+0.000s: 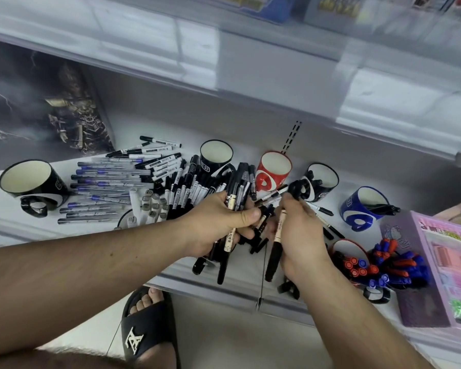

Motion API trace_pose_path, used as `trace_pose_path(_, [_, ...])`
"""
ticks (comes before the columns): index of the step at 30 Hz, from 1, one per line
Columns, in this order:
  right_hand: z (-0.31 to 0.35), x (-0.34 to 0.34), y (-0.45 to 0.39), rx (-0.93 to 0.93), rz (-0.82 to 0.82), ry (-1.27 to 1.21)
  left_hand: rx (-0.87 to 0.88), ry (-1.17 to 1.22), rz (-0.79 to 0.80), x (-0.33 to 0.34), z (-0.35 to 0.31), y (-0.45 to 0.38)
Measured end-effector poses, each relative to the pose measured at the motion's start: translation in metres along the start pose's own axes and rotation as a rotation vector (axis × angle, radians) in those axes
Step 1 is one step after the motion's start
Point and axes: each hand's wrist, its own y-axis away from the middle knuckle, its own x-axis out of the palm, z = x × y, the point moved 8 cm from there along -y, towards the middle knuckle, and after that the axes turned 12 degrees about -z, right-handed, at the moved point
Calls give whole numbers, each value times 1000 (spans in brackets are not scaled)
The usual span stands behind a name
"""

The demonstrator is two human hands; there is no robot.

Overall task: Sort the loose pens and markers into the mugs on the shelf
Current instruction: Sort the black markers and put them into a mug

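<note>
From the head camera I see my left hand (218,222) wrapped around a bundle of black pens (237,193), fingers curled tight on them. My right hand (298,235) pinches a cream-barrelled pen with a black cap (276,243), just beside the bundle. Loose pens and markers (144,179) lie spread on the white shelf (250,272) between a black mug (35,185) at the left and another black mug (216,157). A red mug (273,169), a blue mug (365,206) and a mug of red and blue markers (354,259) stand to the right.
</note>
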Motion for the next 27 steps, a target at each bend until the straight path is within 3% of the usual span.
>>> trace_pose_path(3, [6,-6,0,-75,11,52,19,-17,-17,-4,-2,0])
trace_pose_path(6, [6,4,19,-66,141,74,6,-41,-3,-1,-3,4])
trace_pose_path(9, [0,19,37,-116,272,149,-46,35,-130,-8,-3,0])
trace_pose_path(13, [-10,28,39,-382,250,551,-127,174,-180,-9,1,-3])
trace_pose_path(17, [-8,28,36,-406,207,562,-103,166,-245,-13,1,-6])
trace_pose_path(20, [-10,28,33,-314,252,502,-62,100,-303,-18,-4,-5])
trace_pose_path(27, [-16,14,26,82,179,-44,-83,135,-257,-22,-3,-7])
